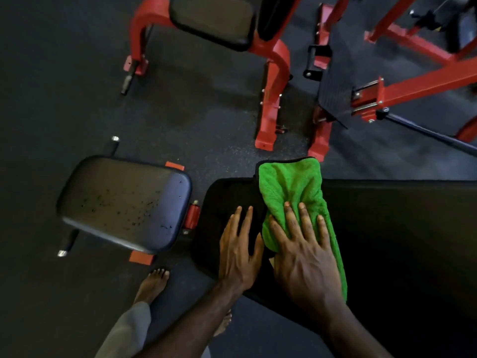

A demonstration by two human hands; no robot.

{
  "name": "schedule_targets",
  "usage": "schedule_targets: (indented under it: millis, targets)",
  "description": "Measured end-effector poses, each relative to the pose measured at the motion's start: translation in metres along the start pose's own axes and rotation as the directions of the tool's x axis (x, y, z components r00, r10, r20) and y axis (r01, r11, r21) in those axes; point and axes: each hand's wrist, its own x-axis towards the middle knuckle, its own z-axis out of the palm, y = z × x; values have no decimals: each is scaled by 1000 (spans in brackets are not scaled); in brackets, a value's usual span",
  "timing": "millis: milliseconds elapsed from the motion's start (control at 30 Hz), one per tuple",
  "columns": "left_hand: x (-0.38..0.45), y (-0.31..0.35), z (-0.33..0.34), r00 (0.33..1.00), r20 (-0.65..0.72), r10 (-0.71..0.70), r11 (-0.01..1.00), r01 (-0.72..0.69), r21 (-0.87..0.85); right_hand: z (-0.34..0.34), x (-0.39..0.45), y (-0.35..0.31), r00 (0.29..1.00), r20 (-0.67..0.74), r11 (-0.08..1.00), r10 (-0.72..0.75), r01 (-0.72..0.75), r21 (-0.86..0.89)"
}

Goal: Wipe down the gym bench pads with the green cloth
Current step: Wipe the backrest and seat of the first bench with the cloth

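The person's two forearms reach in from the bottom edge, with a bare foot (154,282) on the dark rubber floor (64,86) and a grey trouser leg (126,329) below the left arm. The left hand (238,251) lies flat on the black bench pad (387,228), its fingers (236,218) straight and slightly spread, holding nothing. Just beside it, the right hand (302,257) presses palm-down on the green cloth (291,187), fingers straight and fanned out over the fabric rather than curled round it. The cloth lies rumpled across the pad, running from under the right palm to the pad's far edge, where its end bunches up and its black trim overhangs slightly. The pad stretches off to the right.

To the left, well apart from the hands, sits a smaller seat pad (124,202), its dark surface scuffed and flecked, with red brackets showing at its edges. Beyond, a red steel frame (273,73) carries another black pad (214,19) near the top edge. At the far right, more red beams (426,83) and a dark ribbed footplate (335,83) stand on the floor.
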Motion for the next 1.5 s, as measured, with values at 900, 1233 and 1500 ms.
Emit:
schedule_targets:
  millis: [900,1233,1500]
  targets:
    - [-1,-145,-7,933,-124,-339,914,295,-278,88,96,-129,941,237,970,-243,227,91]
    - [42,-157,-17,937,-31,-348,901,325,-287,95,145,-150,938,293,978,-188,149,148]
    - [115,-118,-32,944,79,-322,915,331,-229,80,194,-122,965,256,995,-54,29,99]
